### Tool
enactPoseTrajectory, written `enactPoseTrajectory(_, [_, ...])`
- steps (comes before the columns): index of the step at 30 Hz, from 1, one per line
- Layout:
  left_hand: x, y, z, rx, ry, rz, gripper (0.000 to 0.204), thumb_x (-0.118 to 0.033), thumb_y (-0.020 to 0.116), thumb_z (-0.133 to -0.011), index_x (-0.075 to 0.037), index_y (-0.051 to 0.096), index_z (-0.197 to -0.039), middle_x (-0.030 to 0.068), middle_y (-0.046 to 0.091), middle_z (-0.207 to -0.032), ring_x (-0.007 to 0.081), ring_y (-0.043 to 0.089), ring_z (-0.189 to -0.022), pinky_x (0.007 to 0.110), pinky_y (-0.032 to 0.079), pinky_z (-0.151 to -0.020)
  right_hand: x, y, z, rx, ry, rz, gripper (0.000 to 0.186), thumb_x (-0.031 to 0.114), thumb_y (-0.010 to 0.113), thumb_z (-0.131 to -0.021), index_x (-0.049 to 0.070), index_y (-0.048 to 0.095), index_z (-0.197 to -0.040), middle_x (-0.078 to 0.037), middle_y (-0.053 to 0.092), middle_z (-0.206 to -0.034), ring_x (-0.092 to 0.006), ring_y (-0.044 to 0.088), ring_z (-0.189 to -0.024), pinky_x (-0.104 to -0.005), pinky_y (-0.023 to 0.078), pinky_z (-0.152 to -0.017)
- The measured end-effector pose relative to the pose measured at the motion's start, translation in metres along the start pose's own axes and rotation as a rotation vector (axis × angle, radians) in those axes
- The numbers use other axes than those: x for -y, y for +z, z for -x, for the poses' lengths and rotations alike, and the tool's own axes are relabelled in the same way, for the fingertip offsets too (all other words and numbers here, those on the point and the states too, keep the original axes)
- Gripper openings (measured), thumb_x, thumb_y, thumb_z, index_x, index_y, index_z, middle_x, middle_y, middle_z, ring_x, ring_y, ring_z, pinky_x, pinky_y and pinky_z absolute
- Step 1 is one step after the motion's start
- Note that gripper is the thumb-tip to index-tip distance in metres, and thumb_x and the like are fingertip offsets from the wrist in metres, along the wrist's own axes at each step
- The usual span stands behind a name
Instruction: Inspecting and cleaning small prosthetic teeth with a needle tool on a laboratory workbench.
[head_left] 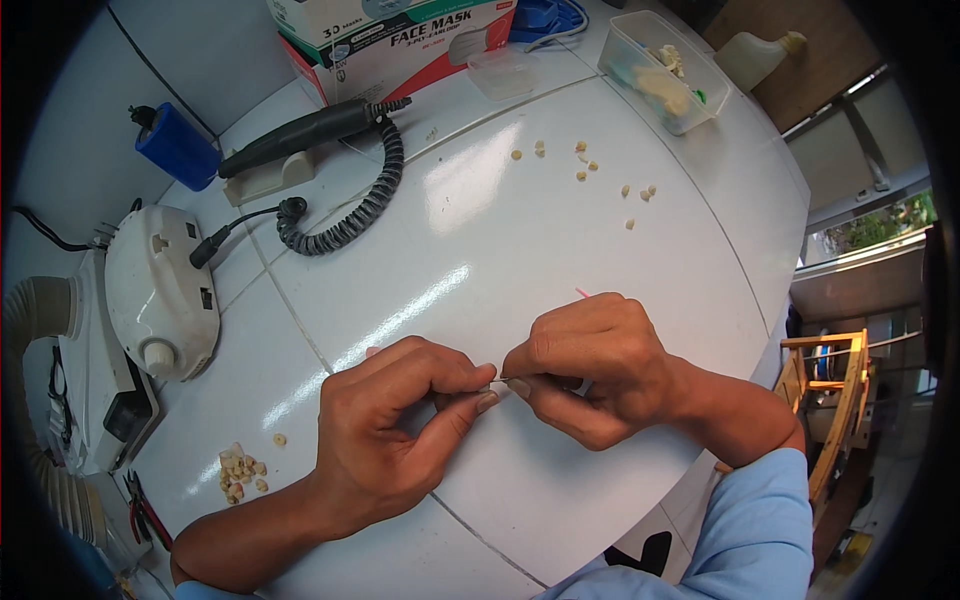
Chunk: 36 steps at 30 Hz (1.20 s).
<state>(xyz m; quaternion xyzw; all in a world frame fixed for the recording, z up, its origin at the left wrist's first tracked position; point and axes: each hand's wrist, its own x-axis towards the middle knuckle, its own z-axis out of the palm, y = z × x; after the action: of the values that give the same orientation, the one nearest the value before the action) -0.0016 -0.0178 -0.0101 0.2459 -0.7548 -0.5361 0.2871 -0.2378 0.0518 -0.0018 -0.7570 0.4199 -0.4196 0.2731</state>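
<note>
In the head view, the left hand [395,425] and the right hand [590,365] meet over the white tiled worktop [480,220]. Both hands are closed in a pinch. Between their fingertips sits a very small pale piece [497,380], too small to identify. A thin pink stick [582,293] shows behind the right hand.

Near the left forearm lies a heap of small cream-coloured pieces [240,472]; more such scattered cream pieces [585,170] lie far up the worktop. At the left stands a white rounded motor unit [160,290], with its black handpiece on a coiled cable [310,135].
</note>
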Motion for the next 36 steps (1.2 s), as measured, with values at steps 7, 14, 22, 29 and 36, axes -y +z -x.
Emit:
enactPoseTrajectory(7, [-0.003, -0.003, 0.0, 0.005, -0.023, 0.017, 0.017, 0.007, 0.083, -0.09, 0.002, 0.078, -0.105, 0.0125, 0.079, -0.096, 0.0182, 0.079, -0.082, 0.028, 0.061, -0.073, 0.006, -0.006, -0.002, -0.018, 0.038, 0.008, 0.009, -0.005, 0.068, -0.075, 0.0, 0.071, -0.082, -0.006, 0.06, -0.061, -0.017, 0.054, -0.046, -0.0322, 0.04, -0.046])
enactPoseTrajectory(14, [-0.007, -0.004, 0.002, 0.059, -0.158, 0.123, 0.021, 0.011, 0.075, -0.098, 0.006, 0.068, -0.117, 0.014, 0.078, -0.11, 0.0173, 0.078, -0.105, 0.029, 0.063, -0.094, 0.006, -0.009, 0.0, -0.071, 0.14, 0.002, 0.005, -0.003, 0.068, -0.078, 0.002, 0.066, -0.077, -0.003, 0.054, -0.057, -0.0125, 0.047, -0.043, -0.0309, 0.034, -0.044])
enactPoseTrajectory(22, [-0.005, -0.005, 0.002, 0.057, -0.18, 0.148, 0.023, 0.01, 0.074, -0.1, 0.006, 0.065, -0.121, 0.0139, 0.078, -0.11, 0.0164, 0.077, -0.105, 0.029, 0.063, -0.094, 0.006, -0.009, 0.0, -0.073, 0.161, -0.017, 0.004, -0.001, 0.071, -0.08, 0.002, 0.068, -0.079, -0.003, 0.054, -0.057, -0.0119, 0.047, -0.043, -0.0304, 0.034, -0.044])
enactPoseTrajectory(29, [-0.004, -0.006, 0.003, 0.072, -0.141, 0.133, 0.02, 0.01, 0.069, -0.102, 0.006, 0.065, -0.121, 0.0146, 0.078, -0.112, 0.0157, 0.077, -0.104, 0.029, 0.063, -0.093, 0.008, -0.01, -0.005, -0.078, 0.116, -0.005, 0.005, -0.003, 0.072, -0.08, 0.002, 0.072, -0.084, -0.005, 0.06, -0.066, -0.0155, 0.056, -0.052, -0.0316, 0.04, -0.048])
enactPoseTrajectory(36, [-0.007, -0.006, 0.002, 0.068, -0.133, 0.169, 0.016, 0.003, 0.06, -0.11, 0.006, 0.062, -0.125, 0.0158, 0.078, -0.113, 0.0173, 0.078, -0.103, 0.029, 0.064, -0.086, 0.01, -0.012, -0.005, -0.014, 0.133, 0.067, 0.011, -0.006, 0.073, -0.079, 0.0, 0.074, -0.087, -0.008, 0.063, -0.072, -0.0225, 0.062, -0.061, -0.035, 0.047, -0.054])
